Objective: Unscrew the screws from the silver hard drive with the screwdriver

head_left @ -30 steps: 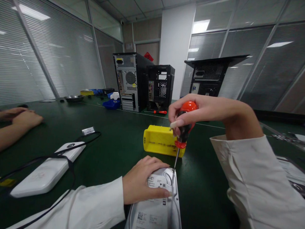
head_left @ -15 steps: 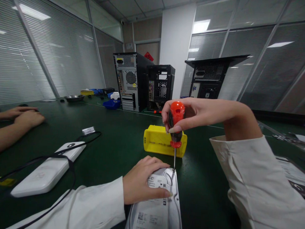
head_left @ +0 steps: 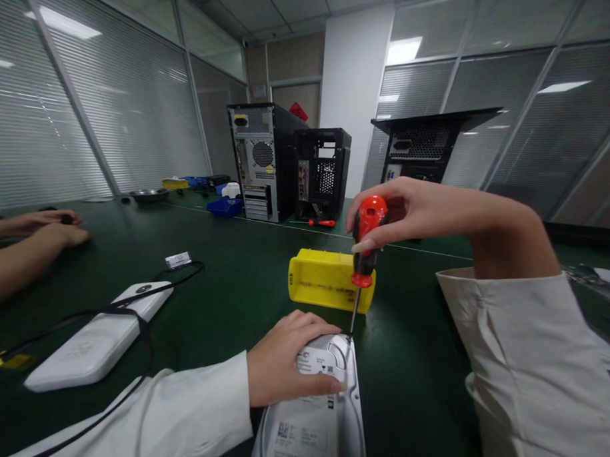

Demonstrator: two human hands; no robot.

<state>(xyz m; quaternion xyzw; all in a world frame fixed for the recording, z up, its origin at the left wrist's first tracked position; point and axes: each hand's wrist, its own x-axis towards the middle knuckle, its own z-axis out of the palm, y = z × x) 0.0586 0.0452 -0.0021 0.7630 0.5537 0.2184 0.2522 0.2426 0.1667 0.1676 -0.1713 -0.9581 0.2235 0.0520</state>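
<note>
- Clearly, the right hand (head_left: 410, 209) has its thumb and fingers pinched around the red-and-black handle of a screwdriver (head_left: 371, 217), its wrist bent over from the right.
- The screwdriver leans slightly, handle to the right, its metal tip down at the far right corner of a hard disk drive (head_left: 307, 445).
- The left hand (head_left: 288, 361) lies over the drive's far left part, fingers close together near its far end, thumb spread apart across the printed label.
- The drive lies label up on the green table (head_left: 221, 332), in front of the person, its near end cut off by the view's lower edge.
- Just beyond it, a yellow plastic bin (head_left: 299, 288) rests on its side, opening towards the person.
- To the left is a white power bank (head_left: 98, 338), a black cable (head_left: 150, 291) across it.
- Further left, another person's hands (head_left: 59, 232) are close together.
- At the back, a second red-handled screwdriver (head_left: 323, 223) lies before computer cases (head_left: 257, 157).
</note>
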